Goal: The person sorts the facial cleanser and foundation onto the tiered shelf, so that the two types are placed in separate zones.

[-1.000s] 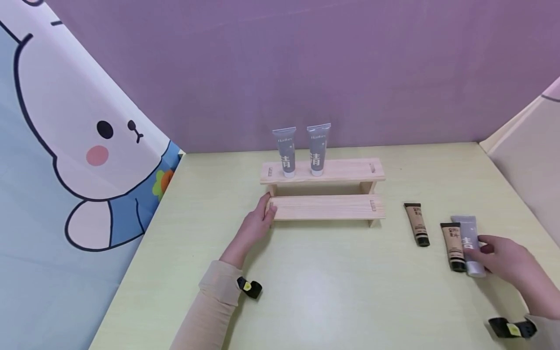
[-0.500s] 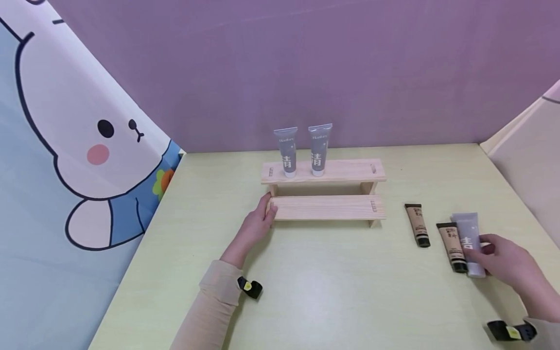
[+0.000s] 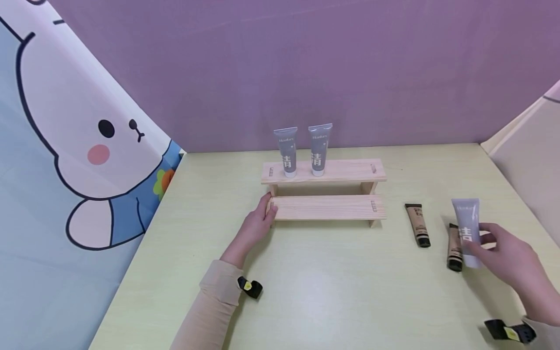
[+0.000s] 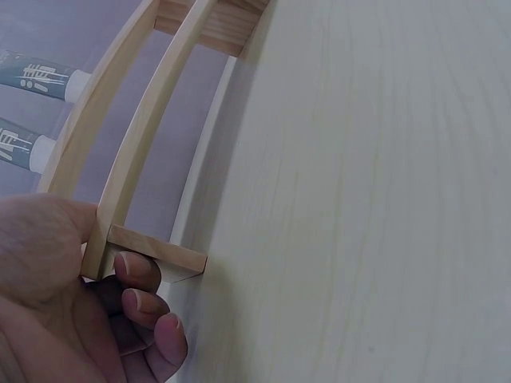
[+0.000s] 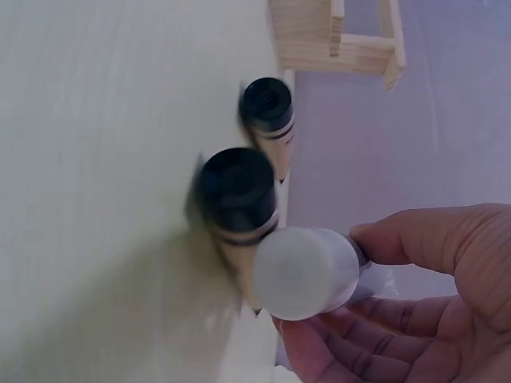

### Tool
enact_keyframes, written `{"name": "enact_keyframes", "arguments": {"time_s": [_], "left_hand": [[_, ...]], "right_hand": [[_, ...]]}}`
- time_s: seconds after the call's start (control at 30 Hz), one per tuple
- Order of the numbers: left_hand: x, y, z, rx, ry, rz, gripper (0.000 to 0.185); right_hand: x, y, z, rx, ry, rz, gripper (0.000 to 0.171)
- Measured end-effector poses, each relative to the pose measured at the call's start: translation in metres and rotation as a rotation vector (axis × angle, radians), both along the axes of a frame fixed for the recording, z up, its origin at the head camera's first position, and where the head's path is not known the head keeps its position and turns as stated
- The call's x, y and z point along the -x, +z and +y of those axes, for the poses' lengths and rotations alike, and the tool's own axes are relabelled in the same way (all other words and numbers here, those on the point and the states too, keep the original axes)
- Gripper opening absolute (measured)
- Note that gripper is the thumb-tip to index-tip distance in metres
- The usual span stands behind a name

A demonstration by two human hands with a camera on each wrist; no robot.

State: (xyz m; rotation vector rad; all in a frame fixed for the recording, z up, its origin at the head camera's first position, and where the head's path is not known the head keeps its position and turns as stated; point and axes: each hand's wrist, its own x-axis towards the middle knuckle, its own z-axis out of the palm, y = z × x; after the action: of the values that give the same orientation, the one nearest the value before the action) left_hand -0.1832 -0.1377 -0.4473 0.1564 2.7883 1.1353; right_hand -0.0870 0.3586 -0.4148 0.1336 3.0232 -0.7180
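My left hand [image 3: 255,221] grips the left end of the lower step of a two-tier wooden rack [image 3: 328,208]. In the left wrist view its thumb lies on the board and its fingers curl under the end. With my right hand [image 3: 507,253] I pinch a grey squeeze tube [image 3: 468,221], white cap [image 5: 299,273] down, above the table. Just left of it a tan squeeze tube with a black cap [image 3: 454,250] lies on the table, partly hidden. A second tan tube [image 3: 417,223] lies further left. Two grey tubes [image 3: 286,148] stand on their caps on the upper step.
The pale table [image 3: 328,291] carries the rack near its back edge. Behind it hangs a purple cloth [image 3: 350,73]. A cartoon-printed cloth [image 3: 87,170] covers the left side, and a pale cloth [image 3: 533,160] rises at the right.
The grey tube in my right hand has risen off the table and tilted more upright. The tan tube beside it has shifted slightly and is now partly covered. My left hand has stayed on the rack.
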Motion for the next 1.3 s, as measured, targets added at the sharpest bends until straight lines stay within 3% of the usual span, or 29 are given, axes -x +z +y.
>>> {"name": "enact_keyframes", "arguments": {"time_s": [0.67, 1.07, 1.3], "left_hand": [[0.000, 0.000, 0.000, -0.004, 0.007, -0.005, 0.052], [0.000, 0.000, 0.000, -0.005, 0.011, 0.003, 0.051], [0.000, -0.001, 0.000, -0.004, 0.006, 0.010, 0.051]], "right_hand": [[0.015, 0.029, -0.047, 0.227, 0.063, 0.162, 0.058], [0.029, 0.038, -0.081, 0.287, 0.056, 0.243, 0.053], [0.040, 0.044, -0.102, 0.369, 0.110, 0.287, 0.051]]}}
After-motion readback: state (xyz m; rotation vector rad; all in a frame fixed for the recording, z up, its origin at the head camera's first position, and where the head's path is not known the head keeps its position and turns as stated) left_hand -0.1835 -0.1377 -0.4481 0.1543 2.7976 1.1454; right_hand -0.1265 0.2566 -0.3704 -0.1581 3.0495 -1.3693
